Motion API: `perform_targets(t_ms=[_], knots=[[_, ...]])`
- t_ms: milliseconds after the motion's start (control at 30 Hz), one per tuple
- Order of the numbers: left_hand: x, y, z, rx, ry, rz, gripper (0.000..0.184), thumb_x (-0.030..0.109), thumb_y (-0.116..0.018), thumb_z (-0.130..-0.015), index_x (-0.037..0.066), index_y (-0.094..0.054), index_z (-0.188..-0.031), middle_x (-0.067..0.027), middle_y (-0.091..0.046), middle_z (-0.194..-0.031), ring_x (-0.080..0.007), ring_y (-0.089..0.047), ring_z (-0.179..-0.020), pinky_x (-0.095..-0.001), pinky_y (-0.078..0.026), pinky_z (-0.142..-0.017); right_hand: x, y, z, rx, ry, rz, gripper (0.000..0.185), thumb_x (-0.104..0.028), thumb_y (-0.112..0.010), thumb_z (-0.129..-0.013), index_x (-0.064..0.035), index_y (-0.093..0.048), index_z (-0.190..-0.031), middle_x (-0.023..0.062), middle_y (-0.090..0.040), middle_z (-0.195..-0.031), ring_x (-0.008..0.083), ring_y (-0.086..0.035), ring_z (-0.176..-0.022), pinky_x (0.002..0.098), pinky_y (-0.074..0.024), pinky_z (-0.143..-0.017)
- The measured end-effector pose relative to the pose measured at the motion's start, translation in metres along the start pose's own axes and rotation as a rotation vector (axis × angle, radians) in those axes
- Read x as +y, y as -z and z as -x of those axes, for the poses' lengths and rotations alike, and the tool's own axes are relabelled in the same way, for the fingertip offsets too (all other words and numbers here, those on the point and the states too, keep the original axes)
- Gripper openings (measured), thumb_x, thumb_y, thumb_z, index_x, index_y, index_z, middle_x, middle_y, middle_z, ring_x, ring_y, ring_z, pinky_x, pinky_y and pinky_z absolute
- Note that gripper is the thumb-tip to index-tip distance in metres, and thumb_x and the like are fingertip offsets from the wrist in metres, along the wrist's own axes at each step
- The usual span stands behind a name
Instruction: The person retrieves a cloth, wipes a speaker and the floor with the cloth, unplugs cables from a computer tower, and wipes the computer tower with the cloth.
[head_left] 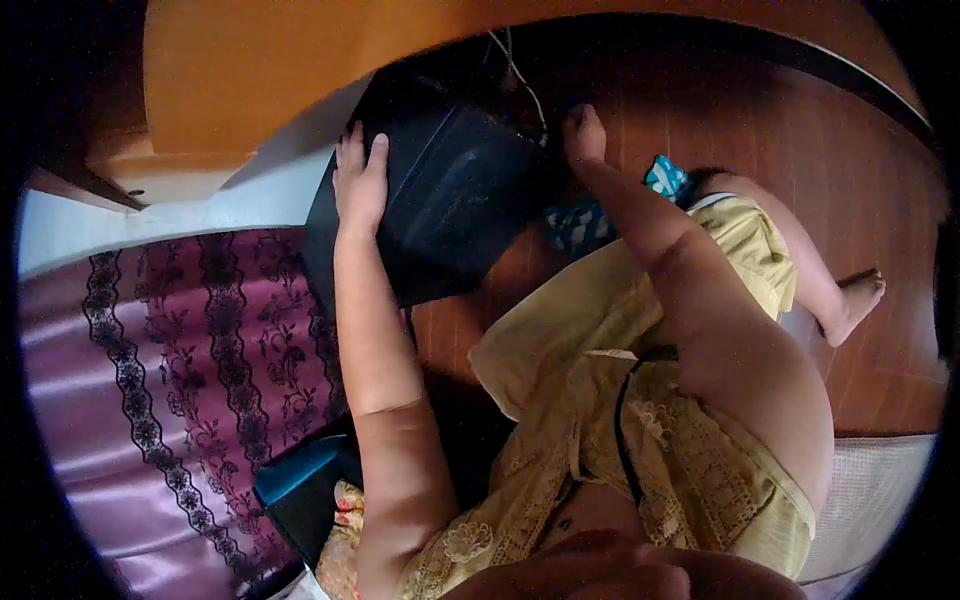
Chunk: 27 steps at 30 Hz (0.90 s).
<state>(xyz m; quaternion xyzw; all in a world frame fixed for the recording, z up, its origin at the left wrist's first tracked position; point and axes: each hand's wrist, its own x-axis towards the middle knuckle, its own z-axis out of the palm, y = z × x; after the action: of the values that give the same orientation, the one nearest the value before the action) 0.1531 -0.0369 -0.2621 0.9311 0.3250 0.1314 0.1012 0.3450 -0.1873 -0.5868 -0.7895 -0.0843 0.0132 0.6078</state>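
A black box-like case (465, 190), which looks like a computer tower, stands on the wooden floor. My left hand (361, 185) lies against its left side, fingers extended and thumb apart. Beyond the case's right end, my right hand (585, 135) is closed, its fingertips turned away and hidden in the dark. Whatever it may hold cannot be made out. A thin pale cable (525, 82) hangs down between the case and my right hand. A teal and white cloth (665, 178) is beside my right forearm.
An orange-brown wooden furniture edge (300, 60) curves over the top. Purple satin fabric with black lace (180, 380) covers the left. A teal and black item (305, 475) lies by my left arm. My bare foot (857, 305) rests on the wooden floor (880, 390) at right.
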Motion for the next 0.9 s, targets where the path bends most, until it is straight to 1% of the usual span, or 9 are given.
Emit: perform_targets(t_ms=[100,233,333,400,500,567,700,767,900], knots=[[-0.002,0.001,-0.002,-0.017,0.006,0.007,0.066,0.051,-0.042,-0.099,0.011,-0.036,-0.151,-0.0136,-0.028,-0.159,-0.0292,-0.022,-0.148,-0.0454,-0.016,-0.118,-0.022,0.026,0.020,-0.313,-0.073,0.116,0.039,-0.029,-0.060,-0.091,-0.0072,-0.057,-0.124,0.0236,-0.067,-0.108,0.0413,-0.065,-0.101,0.0495,-0.0533,-0.085],[0.000,0.001,-0.002,-0.015,0.025,-0.004,0.065,0.051,-0.041,-0.099,0.011,-0.037,-0.150,-0.0139,-0.029,-0.159,-0.0296,-0.024,-0.148,-0.0455,-0.017,-0.118,-0.007,0.049,0.030,-0.366,0.084,0.235,0.039,-0.028,-0.059,-0.091,-0.0073,-0.057,-0.124,0.0236,-0.067,-0.107,0.0408,-0.064,-0.101,0.0502,-0.0525,-0.086],[0.001,0.000,-0.002,0.000,0.011,-0.006,0.065,0.051,-0.041,-0.099,0.010,-0.038,-0.150,-0.0143,-0.029,-0.159,-0.0299,-0.024,-0.147,-0.0453,-0.017,-0.118,0.029,0.051,0.012,-0.324,0.141,0.401,0.030,-0.029,-0.061,-0.089,-0.0094,-0.063,-0.111,0.0178,-0.068,-0.109,0.0397,-0.063,-0.100,0.0496,-0.0506,-0.086],[0.000,-0.002,-0.002,0.006,0.026,-0.024,0.065,0.050,-0.042,-0.099,0.010,-0.038,-0.150,-0.0146,-0.029,-0.159,-0.0297,-0.024,-0.148,-0.0450,-0.018,-0.118,0.073,0.040,-0.017,-0.796,0.081,0.646,0.030,-0.033,-0.062,-0.089,-0.0103,-0.068,-0.107,0.0193,-0.067,-0.109,0.0387,-0.064,-0.101,0.0487,-0.0513,-0.086],[-0.005,-0.003,-0.005,-0.002,0.002,0.002,0.066,0.051,-0.042,-0.099,0.010,-0.037,-0.150,-0.0146,-0.029,-0.159,-0.0295,-0.023,-0.148,-0.0445,-0.018,-0.118,-0.016,0.086,-0.044,-0.581,0.129,0.597,0.031,-0.035,-0.062,-0.089,-0.0105,-0.071,-0.106,0.0204,-0.067,-0.111,0.0381,-0.064,-0.103,0.0474,-0.0519,-0.088],[-0.002,-0.002,-0.004,-0.004,0.009,-0.004,0.066,0.051,-0.042,-0.099,0.009,-0.038,-0.150,-0.0146,-0.029,-0.159,-0.0295,-0.023,-0.148,-0.0444,-0.019,-0.118,-0.011,0.072,-0.073,-0.340,0.246,0.656,0.034,-0.036,-0.061,-0.090,-0.0090,-0.071,-0.107,0.0217,-0.066,-0.114,0.0386,-0.064,-0.105,0.0470,-0.0520,-0.090],[-0.001,-0.002,-0.003,-0.001,-0.002,0.002,0.066,0.051,-0.043,-0.099,0.009,-0.037,-0.150,-0.0143,-0.029,-0.159,-0.0299,-0.022,-0.148,-0.0441,-0.019,-0.118,0.007,0.040,-0.130,-0.257,0.217,0.580,0.039,-0.032,-0.058,-0.091,-0.0061,-0.065,-0.120,0.0202,-0.065,-0.115,0.0372,-0.063,-0.109,0.0454,-0.0508,-0.096],[0.000,-0.001,-0.001,0.008,0.007,-0.012,0.066,0.051,-0.043,-0.099,0.009,-0.037,-0.150,-0.0141,-0.029,-0.159,-0.0299,-0.022,-0.148,-0.0445,-0.019,-0.118,0.043,0.020,-0.147,-0.399,0.098,0.474,0.057,-0.045,-0.061,-0.090,-0.0076,-0.055,-0.133,0.0235,-0.063,-0.121,0.0413,-0.062,-0.109,0.0474,-0.0500,-0.094],[0.000,-0.002,-0.002,0.021,-0.005,-0.043,0.066,0.051,-0.043,-0.099,0.009,-0.036,-0.150,-0.0137,-0.030,-0.158,-0.0299,-0.023,-0.148,-0.0458,-0.020,-0.117,0.041,0.024,-0.085,-0.263,0.006,0.451,0.071,-0.049,-0.066,-0.086,-0.0091,-0.046,-0.142,0.0194,-0.064,-0.124,0.0391,-0.061,-0.113,0.0456,-0.0488,-0.097]])
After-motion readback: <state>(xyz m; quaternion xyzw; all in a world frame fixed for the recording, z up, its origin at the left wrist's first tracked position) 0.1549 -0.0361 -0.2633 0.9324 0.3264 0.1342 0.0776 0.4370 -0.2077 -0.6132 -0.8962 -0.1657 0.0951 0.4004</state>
